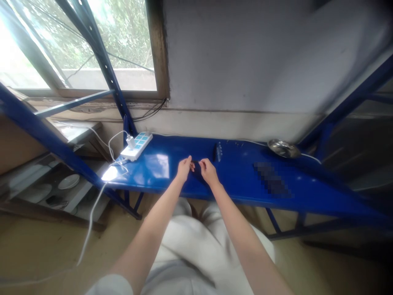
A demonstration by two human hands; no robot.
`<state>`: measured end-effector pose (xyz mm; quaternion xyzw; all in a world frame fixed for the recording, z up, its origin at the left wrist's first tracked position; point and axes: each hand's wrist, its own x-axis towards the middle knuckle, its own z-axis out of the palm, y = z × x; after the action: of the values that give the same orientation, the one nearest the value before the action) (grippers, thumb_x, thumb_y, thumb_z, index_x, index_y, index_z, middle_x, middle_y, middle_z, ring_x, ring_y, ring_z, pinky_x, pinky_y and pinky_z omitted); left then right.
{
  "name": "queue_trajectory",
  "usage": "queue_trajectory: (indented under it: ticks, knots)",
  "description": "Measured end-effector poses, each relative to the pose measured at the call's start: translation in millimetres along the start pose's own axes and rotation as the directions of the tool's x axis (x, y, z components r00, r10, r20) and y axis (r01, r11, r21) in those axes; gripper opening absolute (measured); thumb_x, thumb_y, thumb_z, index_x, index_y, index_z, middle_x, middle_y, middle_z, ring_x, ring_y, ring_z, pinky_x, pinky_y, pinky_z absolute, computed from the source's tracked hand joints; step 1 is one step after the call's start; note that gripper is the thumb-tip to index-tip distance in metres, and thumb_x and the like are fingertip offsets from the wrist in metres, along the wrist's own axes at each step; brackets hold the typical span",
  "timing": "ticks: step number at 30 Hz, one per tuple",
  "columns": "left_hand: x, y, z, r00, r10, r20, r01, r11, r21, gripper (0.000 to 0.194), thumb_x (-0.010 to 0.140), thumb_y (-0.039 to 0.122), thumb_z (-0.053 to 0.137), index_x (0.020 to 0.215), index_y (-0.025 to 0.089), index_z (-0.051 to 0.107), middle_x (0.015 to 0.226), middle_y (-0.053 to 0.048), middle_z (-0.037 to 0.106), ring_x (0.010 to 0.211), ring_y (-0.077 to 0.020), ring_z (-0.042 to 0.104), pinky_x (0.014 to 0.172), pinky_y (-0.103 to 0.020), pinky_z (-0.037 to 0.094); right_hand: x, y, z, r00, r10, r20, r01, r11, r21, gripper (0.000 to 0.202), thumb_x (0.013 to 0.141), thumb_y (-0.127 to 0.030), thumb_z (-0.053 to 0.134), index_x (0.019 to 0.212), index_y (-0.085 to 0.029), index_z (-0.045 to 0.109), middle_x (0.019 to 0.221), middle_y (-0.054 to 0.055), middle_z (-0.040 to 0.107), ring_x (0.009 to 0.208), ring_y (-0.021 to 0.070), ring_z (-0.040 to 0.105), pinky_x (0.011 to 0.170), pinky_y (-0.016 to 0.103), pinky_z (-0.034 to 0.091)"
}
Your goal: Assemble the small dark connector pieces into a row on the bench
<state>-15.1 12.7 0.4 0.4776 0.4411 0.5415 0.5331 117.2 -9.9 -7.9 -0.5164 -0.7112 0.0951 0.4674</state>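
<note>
A small dark object (196, 161) is held between the two hands, just above the front part of the blue desk (236, 174) and near the middle of its length; it is too small and blurred to make out its shape. The left hand (184, 169) pinches one end with thumb and fingers, its other fingers curled in underneath. The right hand (209, 171) pinches the opposite end between thumb and forefinger, the rest of its fingers folded. The two hands are close together but apart, with the object bridging the gap.

Just beyond the right hand, a dark strip with a row of small clear knobs (218, 151) sits on the desk, and a few tiny bits (239, 144) lie farther back, near the wall (245, 61). To the right is a dark item (272, 179) blurred into blocks, with a shiny metal dish (283, 148) behind it at the back edge. Toward the left end of the desk is a white power strip (137, 146) with blue socket faces, a white plug (130, 141) pushed into it. A white cable (90, 229) hangs off that end toward the floor (123, 239). Farther left, a low shelf (92, 196) carries pale plates (68, 181), and a window (132, 45) above shows green leaves outside
</note>
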Motion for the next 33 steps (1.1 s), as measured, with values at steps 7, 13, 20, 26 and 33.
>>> queue_trajectory:
  ticks: [7, 13, 20, 26, 33]
  knots:
    - [-2.5, 2.6, 2.1, 0.996, 0.036, -0.076, -0.033, 0.999, 0.041, 0.032, 0.083, 0.046, 0.044, 0.068, 0.017, 0.044, 0.060, 0.002, 0.053, 0.043, -0.0059, 0.046, 0.050, -0.021, 0.038, 1.6, 1.3, 1.8, 0.999, 0.026, -0.019, -0.025, 0.998, 0.065, 0.029, 0.088, -0.039, 0.037, 0.101, -0.018, 0.053, 0.094, 0.010, 0.063, 0.085, 0.0205, 0.061, 0.075, 0.034, 0.048]
    - [-1.8, -0.1, 1.7, 0.993, 0.057, -0.107, -0.048, 0.995, 0.085, 0.028, 0.087, 0.044, 0.037, 0.076, 0.019, 0.042, 0.063, 0.003, 0.052, 0.043, -0.0059, 0.047, 0.049, -0.021, 0.039, 2.9, 3.8, 3.1, 0.998, -0.069, -0.004, 0.069, 0.997, -0.029, 0.029, 0.089, -0.034, 0.036, 0.095, -0.019, 0.059, 0.093, 0.010, 0.063, 0.086, 0.0214, 0.059, 0.078, 0.037, 0.048]
    - [0.8, -6.9, 0.7, 0.986, 0.104, -0.132, -0.088, 0.988, 0.126, 0.025, 0.085, 0.043, 0.041, 0.082, 0.018, 0.045, 0.059, 0.005, 0.049, 0.041, -0.0056, 0.045, 0.045, -0.019, 0.037, 1.5, 1.7, 0.0, 0.996, -0.065, -0.065, 0.065, 0.998, -0.004, 0.029, 0.090, -0.033, 0.035, 0.096, -0.018, 0.058, 0.092, 0.009, 0.060, 0.084, 0.0195, 0.057, 0.075, 0.033, 0.048]
    - [-4.6, -1.4, 2.8, 0.992, 0.106, 0.069, -0.116, 0.978, 0.171, 0.029, 0.079, 0.045, 0.051, 0.078, 0.016, 0.053, 0.056, 0.004, 0.051, 0.039, -0.0053, 0.044, 0.044, -0.019, 0.035, 1.6, 0.8, 0.7, 0.993, -0.114, 0.013, 0.114, 0.993, 0.015, 0.026, 0.089, -0.032, 0.038, 0.091, -0.019, 0.060, 0.089, 0.008, 0.058, 0.081, 0.0177, 0.055, 0.071, 0.030, 0.047]
    - [-5.4, 0.9, 0.3, 0.985, 0.133, 0.113, -0.138, 0.990, 0.036, 0.025, 0.081, 0.040, 0.049, 0.075, 0.016, 0.054, 0.051, 0.005, 0.045, 0.042, -0.0063, 0.043, 0.046, -0.020, 0.035, 1.6, 2.2, 0.2, 0.989, -0.079, 0.122, 0.079, 0.997, 0.003, 0.021, 0.086, -0.031, 0.042, 0.084, -0.020, 0.061, 0.078, 0.004, 0.056, 0.069, 0.0158, 0.053, 0.060, 0.027, 0.043]
